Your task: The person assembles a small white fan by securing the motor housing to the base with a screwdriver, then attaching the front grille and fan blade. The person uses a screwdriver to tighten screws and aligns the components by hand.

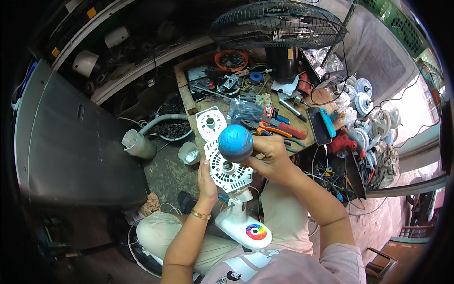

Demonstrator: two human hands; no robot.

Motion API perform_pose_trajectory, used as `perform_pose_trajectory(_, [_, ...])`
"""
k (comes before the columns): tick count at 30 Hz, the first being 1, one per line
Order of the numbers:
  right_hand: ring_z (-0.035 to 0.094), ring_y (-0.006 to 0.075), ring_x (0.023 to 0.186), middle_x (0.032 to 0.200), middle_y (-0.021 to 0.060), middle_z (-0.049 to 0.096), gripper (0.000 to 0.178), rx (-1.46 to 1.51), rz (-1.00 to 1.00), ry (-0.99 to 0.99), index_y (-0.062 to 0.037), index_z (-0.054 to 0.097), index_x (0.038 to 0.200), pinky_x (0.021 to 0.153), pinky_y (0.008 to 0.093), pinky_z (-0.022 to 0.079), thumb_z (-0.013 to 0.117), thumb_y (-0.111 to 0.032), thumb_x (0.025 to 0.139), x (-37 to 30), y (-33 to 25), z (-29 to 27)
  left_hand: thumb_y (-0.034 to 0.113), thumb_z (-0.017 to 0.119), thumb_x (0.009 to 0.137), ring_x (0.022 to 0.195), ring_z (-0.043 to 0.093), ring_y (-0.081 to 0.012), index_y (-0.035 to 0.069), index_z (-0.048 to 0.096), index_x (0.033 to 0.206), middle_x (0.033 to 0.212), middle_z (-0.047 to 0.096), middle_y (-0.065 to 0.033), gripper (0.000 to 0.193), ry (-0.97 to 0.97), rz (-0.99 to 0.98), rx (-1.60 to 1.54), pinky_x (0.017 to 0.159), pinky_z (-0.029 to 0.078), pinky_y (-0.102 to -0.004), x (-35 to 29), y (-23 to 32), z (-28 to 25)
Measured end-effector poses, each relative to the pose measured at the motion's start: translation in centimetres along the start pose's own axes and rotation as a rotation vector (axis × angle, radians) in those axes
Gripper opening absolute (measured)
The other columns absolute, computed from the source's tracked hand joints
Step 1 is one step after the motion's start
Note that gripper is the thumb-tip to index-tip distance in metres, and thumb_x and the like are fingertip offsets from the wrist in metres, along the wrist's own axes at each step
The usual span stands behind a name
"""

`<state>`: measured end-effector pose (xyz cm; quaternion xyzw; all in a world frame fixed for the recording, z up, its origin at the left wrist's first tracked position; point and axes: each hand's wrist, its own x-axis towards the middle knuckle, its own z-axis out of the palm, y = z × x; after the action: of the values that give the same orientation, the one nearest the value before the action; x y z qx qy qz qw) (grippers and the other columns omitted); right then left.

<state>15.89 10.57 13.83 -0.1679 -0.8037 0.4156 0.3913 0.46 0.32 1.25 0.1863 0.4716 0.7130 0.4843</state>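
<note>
My right hand [274, 160] is closed around a blue ball-shaped object [235, 143] with a darker underside; what lies beneath it is hidden. It is above a white vented fan motor housing [240, 179], which has a metal hub at its middle. With my left hand [206, 182], I grip the housing's left edge. Below, the housing joins a white fan neck and base [231, 220] that bears a rainbow-coloured round sticker [256, 232]. Another white vented plate [204, 125] lies beyond it at the workbench's edge.
On the wooden workbench [189, 106] are orange-handled pliers [279, 128], a phone [318, 126] and an orange bowl [231, 68] of small parts. A black caged fan [279, 26] stands at the back. White fan parts [364, 102] pile up at right; a grey cabinet [75, 142] is at left.
</note>
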Motion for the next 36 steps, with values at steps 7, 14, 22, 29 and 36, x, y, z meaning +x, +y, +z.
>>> perform_pose_trajectory(7, [0.065,0.0193,0.063,0.073,0.0112,0.063,0.023,-0.083,-0.040,-0.039,0.0004,0.061,0.086,0.056,0.0305,0.048,0.071,0.006,0.066,0.3,-1.1,-0.1,0.038,0.045,0.098,0.103,0.060,-0.0163,0.003,0.050,0.125,0.117,0.060,-0.0079,0.044,-0.017,-0.018,-0.001,0.089,0.049,-0.0317,0.1,-0.4,-0.6])
perform_pose_trajectory(14, [0.049,0.0080,0.058,0.075,0.0029,0.062,0.032,0.059,0.133,0.026,-0.0015,0.060,0.096,0.053,0.0245,0.040,0.079,-0.008,0.071,0.7,-0.9,0.3,0.028,0.037,0.097,0.101,0.061,-0.0165,0.001,0.043,0.132,0.115,0.060,-0.0097,0.044,-0.041,-0.021,-0.049,0.090,0.048,-0.0316,0.6,-0.3,-0.8])
perform_pose_trajectory(22, [0.064,0.0111,0.076,0.089,0.0074,0.067,0.020,0.145,0.246,-0.108,-0.0001,0.059,0.098,0.066,0.0237,0.052,0.065,0.001,0.079,-1.0,0.5,-0.8,0.016,0.038,0.095,0.092,0.048,-0.0095,0.002,0.051,0.097,0.097,0.049,-0.0034,0.020,-0.016,0.003,-0.015,0.086,0.038,-0.0252,0.4,-0.3,-0.6])
perform_pose_trajectory(29, [0.062,0.0126,0.073,0.091,0.0121,0.066,0.020,0.330,0.455,-0.023,-0.0008,0.051,0.090,0.054,0.0236,0.051,0.068,-0.006,0.082,-0.6,-0.3,0.0,0.017,0.040,0.095,0.090,0.046,-0.0091,0.002,0.053,0.100,0.095,0.048,-0.0029,0.020,-0.020,0.044,-0.013,0.084,0.038,-0.0240,0.5,-0.8,-1.0])
perform_pose_trajectory(36, [0.062,0.0132,0.069,0.088,0.0093,0.063,0.015,0.237,0.352,0.032,0.0010,0.058,0.088,0.050,0.0233,0.050,0.070,-0.004,0.081,-1.2,0.8,0.0,0.015,0.043,0.093,0.091,0.047,-0.0097,0.000,0.054,0.103,0.095,0.050,-0.0033,0.021,-0.049,-0.011,-0.070,0.084,0.038,-0.0243,0.4,-0.2,-0.5])
